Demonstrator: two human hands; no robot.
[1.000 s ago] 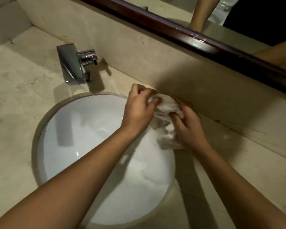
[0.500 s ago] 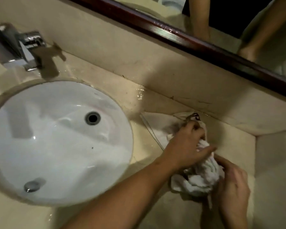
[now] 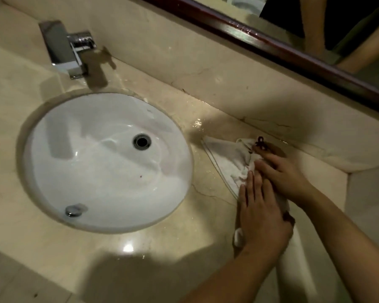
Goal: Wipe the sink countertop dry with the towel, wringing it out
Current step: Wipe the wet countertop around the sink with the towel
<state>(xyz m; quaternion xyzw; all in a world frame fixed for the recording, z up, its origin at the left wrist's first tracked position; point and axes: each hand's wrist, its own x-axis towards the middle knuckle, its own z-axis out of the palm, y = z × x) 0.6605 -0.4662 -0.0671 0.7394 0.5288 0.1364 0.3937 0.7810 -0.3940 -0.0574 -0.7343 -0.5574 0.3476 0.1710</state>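
The towel (image 3: 230, 162), white and crumpled, lies on the wet beige marble table (image 3: 184, 243) right of the round white basin (image 3: 96, 171), near the backsplash. Both hands press it flat: left hand (image 3: 260, 213) and right hand (image 3: 282, 173), fingers straight, grip wide, holding nothing.

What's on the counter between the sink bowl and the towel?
In the head view, only a narrow strip of wet marble countertop separates the sink bowl from the towel; it has water droplets and a thin crack.
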